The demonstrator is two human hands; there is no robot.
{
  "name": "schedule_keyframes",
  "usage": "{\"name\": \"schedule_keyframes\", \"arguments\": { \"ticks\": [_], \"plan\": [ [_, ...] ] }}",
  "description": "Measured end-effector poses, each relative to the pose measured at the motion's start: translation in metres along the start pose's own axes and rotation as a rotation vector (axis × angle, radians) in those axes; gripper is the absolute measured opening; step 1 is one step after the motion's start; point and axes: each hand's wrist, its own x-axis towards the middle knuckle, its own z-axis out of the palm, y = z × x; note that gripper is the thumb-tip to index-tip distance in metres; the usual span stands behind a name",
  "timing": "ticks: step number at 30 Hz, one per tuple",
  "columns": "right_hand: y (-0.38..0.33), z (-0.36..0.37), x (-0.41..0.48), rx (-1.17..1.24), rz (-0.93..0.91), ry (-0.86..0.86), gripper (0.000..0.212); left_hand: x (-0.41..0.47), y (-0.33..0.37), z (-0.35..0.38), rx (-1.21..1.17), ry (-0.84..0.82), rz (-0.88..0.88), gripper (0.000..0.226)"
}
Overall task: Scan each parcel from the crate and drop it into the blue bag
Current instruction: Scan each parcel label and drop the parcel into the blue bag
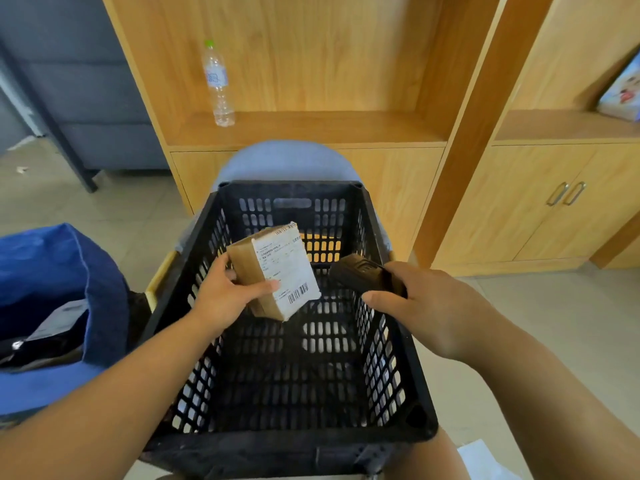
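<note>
Brown cardboard parcel with a white barcode label (277, 258) sits tilted in your left hand (225, 292), thumb on the label, above the black slotted plastic crate (287, 192). Your right hand (426, 306) wraps a black handheld scanner (360, 271), hiding its grip. Left frame edge cuts off the blue fabric bag (52, 258); its contents are unclear.

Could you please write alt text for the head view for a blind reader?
The left hand holds a labelled brown parcel above a black crate while the right hand points a black scanner at it. A blue bag stands at left.
</note>
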Motion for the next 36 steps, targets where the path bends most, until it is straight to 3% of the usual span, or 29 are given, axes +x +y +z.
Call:
{"name": "schedule_keyframes", "arguments": {
  "ticks": [9,25,32,36],
  "plan": [
    [-0.014,-0.007,-0.013,-0.245,-0.023,-0.071,0.041,-0.012,0.005,-0.024,-0.109,0.109,0.051,0.108],
    [-0.020,-0.003,-0.018,-0.344,-0.040,-0.082,0.046,-0.015,0.005,-0.033,-0.139,0.154,0.109,0.084],
    [-0.037,0.006,-0.012,-0.227,-0.071,0.115,0.048,-0.028,0.008,-0.061,-0.203,0.254,0.133,0.083],
    [-0.072,0.016,-0.002,-0.110,-0.153,0.205,0.061,-0.040,0.006,-0.103,-0.200,0.393,0.215,0.076]
  ]
}}
